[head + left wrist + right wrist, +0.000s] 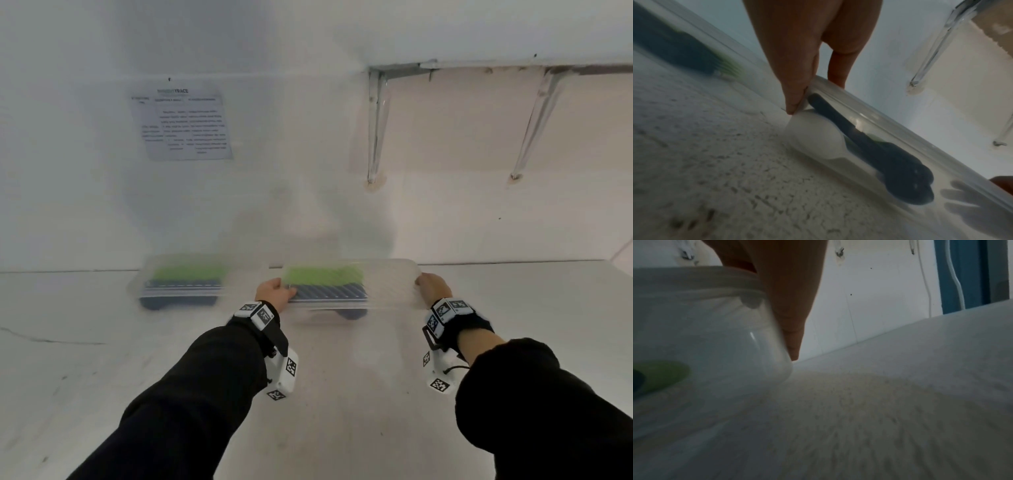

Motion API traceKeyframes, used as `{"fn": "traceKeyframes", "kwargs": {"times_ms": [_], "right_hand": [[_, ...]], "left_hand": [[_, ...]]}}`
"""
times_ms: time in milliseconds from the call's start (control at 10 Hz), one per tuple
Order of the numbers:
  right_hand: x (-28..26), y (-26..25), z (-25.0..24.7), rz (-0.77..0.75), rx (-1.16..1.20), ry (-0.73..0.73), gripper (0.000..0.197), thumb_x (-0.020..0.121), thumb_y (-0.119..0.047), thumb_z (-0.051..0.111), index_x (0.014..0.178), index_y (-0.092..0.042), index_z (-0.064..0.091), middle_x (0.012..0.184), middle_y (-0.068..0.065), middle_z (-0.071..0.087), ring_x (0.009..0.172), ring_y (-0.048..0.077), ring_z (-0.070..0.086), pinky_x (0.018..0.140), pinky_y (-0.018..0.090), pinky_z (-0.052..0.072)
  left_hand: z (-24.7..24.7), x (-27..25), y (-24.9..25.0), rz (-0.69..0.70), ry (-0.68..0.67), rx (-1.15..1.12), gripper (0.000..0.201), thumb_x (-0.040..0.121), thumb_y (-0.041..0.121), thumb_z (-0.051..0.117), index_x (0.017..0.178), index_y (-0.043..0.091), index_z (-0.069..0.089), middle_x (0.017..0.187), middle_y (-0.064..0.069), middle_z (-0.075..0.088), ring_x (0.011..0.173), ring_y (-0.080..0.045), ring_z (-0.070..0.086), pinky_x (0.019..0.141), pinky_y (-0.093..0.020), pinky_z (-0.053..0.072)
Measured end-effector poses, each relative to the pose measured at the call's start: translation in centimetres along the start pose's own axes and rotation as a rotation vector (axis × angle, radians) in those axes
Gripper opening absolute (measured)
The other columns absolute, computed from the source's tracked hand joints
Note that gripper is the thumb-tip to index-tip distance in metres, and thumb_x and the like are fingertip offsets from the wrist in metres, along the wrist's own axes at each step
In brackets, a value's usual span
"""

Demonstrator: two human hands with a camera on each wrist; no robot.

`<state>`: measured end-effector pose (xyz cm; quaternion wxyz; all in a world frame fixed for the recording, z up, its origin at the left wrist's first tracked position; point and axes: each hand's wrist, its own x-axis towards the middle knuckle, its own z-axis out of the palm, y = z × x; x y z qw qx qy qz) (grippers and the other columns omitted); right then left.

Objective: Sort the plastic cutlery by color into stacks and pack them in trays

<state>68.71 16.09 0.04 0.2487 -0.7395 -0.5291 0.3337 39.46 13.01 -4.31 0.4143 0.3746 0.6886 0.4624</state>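
left hand (274, 291) grips clear ribbed tray (394, 287) end | right hand (432, 287) grips other end | speckled table (342, 394)

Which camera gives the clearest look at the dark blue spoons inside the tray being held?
The left wrist view: the dark blue spoons show lengthwise through the tray wall. The head view shows a blurred blue band beside green; the right wrist view only a dark sliver at its left edge.

At the frame's centre, the left hand (274, 292) and the right hand (432, 287) grip opposite ends of a clear tray (390, 286) holding green cutlery (323, 275) and dark blue cutlery (329, 294). A second, blurred tray (137, 286) sits left on the white counter (342, 394). A printed sheet (181, 125) hangs upper left.
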Motion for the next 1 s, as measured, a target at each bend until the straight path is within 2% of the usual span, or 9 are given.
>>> {"fn": "traceKeyframes", "kwargs": {"times_ms": [100, 200, 300, 400, 600, 700, 800, 900, 1000], "right_hand": [[2.1, -0.4, 0.5, -0.035, 0.046, -0.018, 0.032, 0.093, -0.007, 0.041, 0.118, 0.005, 0.057, 0.126, 0.023, 0.055, 0.117, 0.036, 0.049, 0.096, 0.036, 0.037], [3.7, -0.8, 0.9, -0.052, 0.112, -0.015, 0.032, 0.093, -0.006, 0.042, 0.12, 0.006, 0.057, 0.127, 0.023, 0.056, 0.117, 0.035, 0.05, 0.099, 0.037, 0.037], [4.8, -0.8, 1.2, -0.049, 0.093, -0.011, 0.034, 0.095, -0.007, 0.04, 0.122, 0.007, 0.055, 0.129, 0.022, 0.054, 0.119, 0.035, 0.049, 0.1, 0.036, 0.036], [5.8, -0.3, 1.5, -0.057, 0.076, -0.008, 0.035, 0.095, -0.008, 0.036, 0.121, 0.009, 0.054, 0.127, 0.023, 0.054, 0.118, 0.035, 0.049, 0.098, 0.036, 0.036], [5.7, 0.0, 2.2, -0.088, 0.036, -0.008, 0.04, 0.102, -0.015, 0.025, 0.13, 0.007, 0.043, 0.138, 0.023, 0.043, 0.127, 0.034, 0.041, 0.102, 0.033, 0.031], [5.2, -0.2, 2.2, -0.08, 0.007, -0.003, 0.043, 0.103, -0.019, 0.023, 0.135, 0.006, 0.036, 0.143, 0.022, 0.038, 0.131, 0.033, 0.038, 0.104, 0.033, 0.028], [4.9, -0.2, 2.0, -0.051, 0.005, -0.02, 0.049, 0.102, -0.024, 0.024, 0.144, 0.001, 0.027, 0.15, 0.018, 0.029, 0.137, 0.031, 0.03, 0.109, 0.033, 0.023], [3.5, -0.2, 1.9, -0.046, 0.043, 0.051, 0.051, 0.102, -0.026, 0.025, 0.146, -0.002, 0.023, 0.152, 0.017, 0.026, 0.139, 0.03, 0.027, 0.111, 0.032, 0.022], [1.4, -0.2, 1.9, -0.034, 0.045, 0.113, 0.046, 0.102, -0.022, 0.024, 0.136, 0.005, 0.038, 0.141, 0.023, 0.04, 0.129, 0.034, 0.039, 0.103, 0.035, 0.03]], "left_hand": [[0.5, 0.1, 1.0, 0.02, 0.031, 0.053, 0.05, 0.084, 0.005, 0.063, 0.13, -0.008, 0.048, 0.133, -0.018, 0.052, 0.121, -0.033, 0.051, 0.106, -0.047, 0.038], [0.8, 0.7, 2.0, 0.042, 0.079, 0.084, 0.048, 0.09, 0.004, 0.057, 0.134, -0.007, 0.043, 0.136, -0.019, 0.049, 0.126, -0.032, 0.047, 0.108, -0.043, 0.037], [1.1, 2.0, 2.2, 0.07, 0.067, 0.088, 0.044, 0.091, 0.003, 0.054, 0.134, -0.006, 0.044, 0.136, -0.019, 0.05, 0.125, -0.032, 0.049, 0.108, -0.042, 0.037], [1.6, 3.1, 1.8, 0.068, 0.051, 0.083, 0.05, 0.093, 0.006, 0.052, 0.14, -0.002, 0.038, 0.141, -0.018, 0.045, 0.129, -0.029, 0.045, 0.11, -0.042, 0.034], [1.6, 2.6, 1.1, 0.123, 0.005, 0.167, 0.048, 0.101, 0.017, 0.037, 0.146, 0.006, 0.026, 0.153, -0.009, 0.028, 0.14, -0.023, 0.028, 0.114, -0.029, 0.02], [1.7, 2.1, 0.6, 0.116, -0.025, 0.122, 0.048, 0.102, 0.025, 0.033, 0.148, 0.014, 0.025, 0.153, -0.006, 0.028, 0.14, -0.023, 0.029, 0.115, -0.03, 0.022], [1.4, 2.7, 0.1, 0.051, -0.06, 0.132, 0.053, 0.1, 0.033, 0.035, 0.145, 0.006, 0.031, 0.149, -0.015, 0.035, 0.136, -0.031, 0.035, 0.113, -0.041, 0.029], [0.5, 2.5, 0.0, 0.01, -0.089, 0.115, 0.056, 0.098, 0.036, 0.04, 0.138, -0.004, 0.037, 0.143, -0.027, 0.036, 0.133, -0.04, 0.036, 0.111, -0.051, 0.029], [-0.7, 2.2, -0.4, 0.009, -0.1, 0.077, 0.05, 0.097, 0.022, 0.043, 0.14, -0.003, 0.035, 0.144, -0.026, 0.035, 0.134, -0.038, 0.035, 0.112, -0.051, 0.027]]}}
